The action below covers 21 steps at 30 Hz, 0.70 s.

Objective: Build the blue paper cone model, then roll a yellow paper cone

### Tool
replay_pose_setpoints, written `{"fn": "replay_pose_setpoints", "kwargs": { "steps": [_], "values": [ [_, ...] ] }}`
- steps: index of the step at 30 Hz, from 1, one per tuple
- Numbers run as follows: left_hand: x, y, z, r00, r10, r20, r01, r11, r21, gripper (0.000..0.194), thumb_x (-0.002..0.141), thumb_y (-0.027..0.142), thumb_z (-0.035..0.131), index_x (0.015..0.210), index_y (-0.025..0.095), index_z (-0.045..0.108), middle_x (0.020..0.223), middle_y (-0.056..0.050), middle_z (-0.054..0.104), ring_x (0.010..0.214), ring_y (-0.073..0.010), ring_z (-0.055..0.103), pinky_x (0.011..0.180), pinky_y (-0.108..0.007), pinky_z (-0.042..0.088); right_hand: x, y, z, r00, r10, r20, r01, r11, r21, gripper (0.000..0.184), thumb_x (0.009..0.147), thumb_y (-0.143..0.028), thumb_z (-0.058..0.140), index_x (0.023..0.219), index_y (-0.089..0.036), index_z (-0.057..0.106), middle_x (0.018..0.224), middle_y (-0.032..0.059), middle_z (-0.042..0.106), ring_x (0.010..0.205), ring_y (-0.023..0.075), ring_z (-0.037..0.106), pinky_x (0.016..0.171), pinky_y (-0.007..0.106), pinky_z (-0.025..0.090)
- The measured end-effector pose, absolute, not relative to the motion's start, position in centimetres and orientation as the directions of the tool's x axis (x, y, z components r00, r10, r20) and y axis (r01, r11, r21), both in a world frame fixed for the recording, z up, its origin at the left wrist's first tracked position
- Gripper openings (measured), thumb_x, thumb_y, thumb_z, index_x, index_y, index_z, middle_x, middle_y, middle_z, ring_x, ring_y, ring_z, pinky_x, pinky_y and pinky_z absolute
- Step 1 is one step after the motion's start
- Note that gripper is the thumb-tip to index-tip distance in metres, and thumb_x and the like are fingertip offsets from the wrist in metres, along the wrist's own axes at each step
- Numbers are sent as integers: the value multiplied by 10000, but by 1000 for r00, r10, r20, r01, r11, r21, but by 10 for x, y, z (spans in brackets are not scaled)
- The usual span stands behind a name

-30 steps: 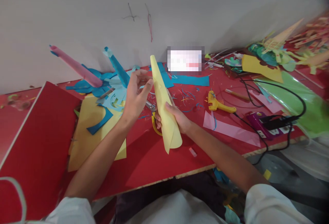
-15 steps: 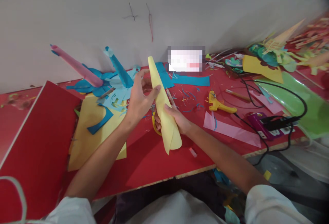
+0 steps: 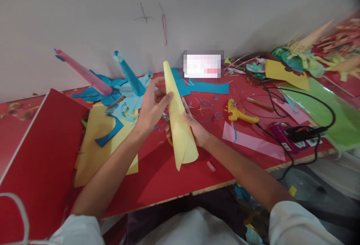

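A pale yellow paper cone (image 3: 177,117) stands tilted above the red table (image 3: 157,177), its tip pointing up and away. My right hand (image 3: 194,129) is wrapped round the cone's lower half from behind. My left hand (image 3: 153,104) pinches the cone's upper part between thumb and fingers. The cone's open wide end hangs toward me. Yellow-handled scissors lie on the table, mostly hidden behind the cone and my right hand.
A yellow glue gun (image 3: 239,114) lies right of my hands, its black cord running to a purple power strip (image 3: 289,140). Pink (image 3: 84,72) and blue (image 3: 129,73) paper cones lean by the wall. Yellow sheet (image 3: 97,144), pink strip (image 3: 253,140), green sheet (image 3: 332,114), paper scraps.
My left hand has closed in from beside the cone onto its upper part. The cone has turned slightly, its lower flap swinging left.
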State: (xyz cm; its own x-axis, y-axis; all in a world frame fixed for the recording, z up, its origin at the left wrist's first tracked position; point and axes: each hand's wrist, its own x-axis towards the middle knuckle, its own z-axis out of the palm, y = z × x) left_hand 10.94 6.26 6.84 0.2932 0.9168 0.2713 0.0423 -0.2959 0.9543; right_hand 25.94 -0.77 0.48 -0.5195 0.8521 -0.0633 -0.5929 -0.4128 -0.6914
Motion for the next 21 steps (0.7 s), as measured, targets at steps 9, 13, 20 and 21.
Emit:
{"fn": "replay_pose_setpoints", "kwargs": {
  "steps": [9, 13, 20, 21],
  "values": [
    [105, 63, 78, 451, 866, 215, -27, -228, 973, 530, 892, 475, 749, 1354, 275, 583, 1066, -81, 761, 958, -246, 752, 797, -376, 633, 261, -8, 15, -495, 869, -31, -659, -398, -638, 653, 881, -844, 517, 1042, -220, 623, 801, 7, 642, 660, 169, 638, 691, 344, 598],
    [103, 66, 76, 439, 884, 161, -42, -159, 986, 433, 924, 506, 709, 1276, 257, 661, 1050, -82, 771, 928, -242, 753, 792, -381, 634, 261, -8, 15, -497, 868, -10, -653, -381, -654, 650, 867, -847, 542, 1021, -220, 621, 792, 1, 626, 656, 161, 627, 672, 329, 593],
    [106, 63, 79, 468, 873, 138, -67, -120, 990, 384, 892, 448, 761, 1214, 248, 701, 1100, -85, 769, 916, -220, 733, 820, -373, 620, 263, -6, 7, -529, 847, -55, -571, -404, -715, 692, 783, -893, 606, 921, -215, 591, 770, 6, 648, 602, 146, 622, 516, 266, 530],
    [106, 63, 79, 468, 874, 132, -80, -107, 991, 371, 890, 438, 767, 1204, 249, 703, 1090, -81, 768, 887, -208, 727, 804, -365, 616, 263, -6, 7, -536, 842, -49, -568, -404, -717, 700, 777, -899, 605, 922, -215, 592, 772, 10, 654, 607, 146, 624, 517, 263, 529]
  ]
}}
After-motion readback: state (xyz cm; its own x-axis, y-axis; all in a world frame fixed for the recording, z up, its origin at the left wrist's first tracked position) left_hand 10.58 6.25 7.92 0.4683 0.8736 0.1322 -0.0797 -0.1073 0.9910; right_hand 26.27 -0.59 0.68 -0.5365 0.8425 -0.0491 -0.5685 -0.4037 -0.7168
